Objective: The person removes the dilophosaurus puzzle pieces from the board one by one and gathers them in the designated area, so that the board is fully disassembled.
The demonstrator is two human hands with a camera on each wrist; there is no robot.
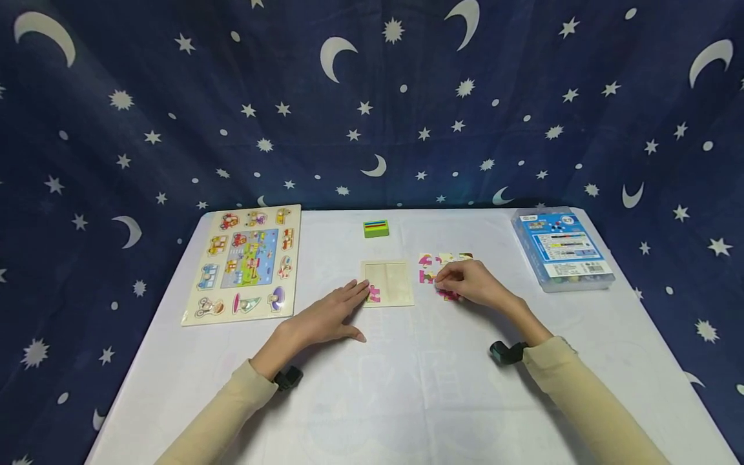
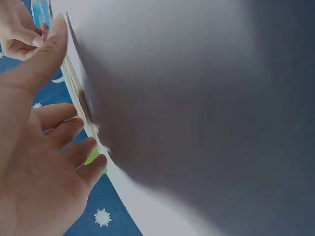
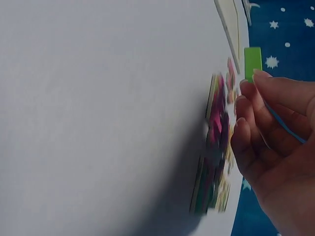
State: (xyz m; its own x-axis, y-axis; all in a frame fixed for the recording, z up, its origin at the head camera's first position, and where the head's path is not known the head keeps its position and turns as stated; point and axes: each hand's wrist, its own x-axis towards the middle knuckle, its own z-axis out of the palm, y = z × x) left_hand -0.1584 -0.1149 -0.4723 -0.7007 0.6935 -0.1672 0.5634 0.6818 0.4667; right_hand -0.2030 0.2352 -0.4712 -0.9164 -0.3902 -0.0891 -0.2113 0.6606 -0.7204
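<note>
A shallow square wooden tray (image 1: 395,284) lies mid-table with a pink jigsaw piece (image 1: 374,294) at its left side. My left hand (image 1: 331,314) is stretched flat, its fingertips at the tray's left edge and its thumb spread toward me. To the right of the tray is a cluster of colourful jigsaw pieces (image 1: 427,276), partly covered by my right hand (image 1: 473,282). In the right wrist view, the thumb and fingertips (image 3: 241,123) are drawn close together beside the pieces (image 3: 215,115). I cannot tell whether a piece is between them.
A small green box (image 1: 376,228) stands behind the tray. A wooden picture puzzle board (image 1: 250,265) covers the left part of the white table (image 1: 395,400). At the back right lies a clear plastic case (image 1: 562,250) with a blue label. A starry dark blue curtain (image 1: 308,135) hangs behind.
</note>
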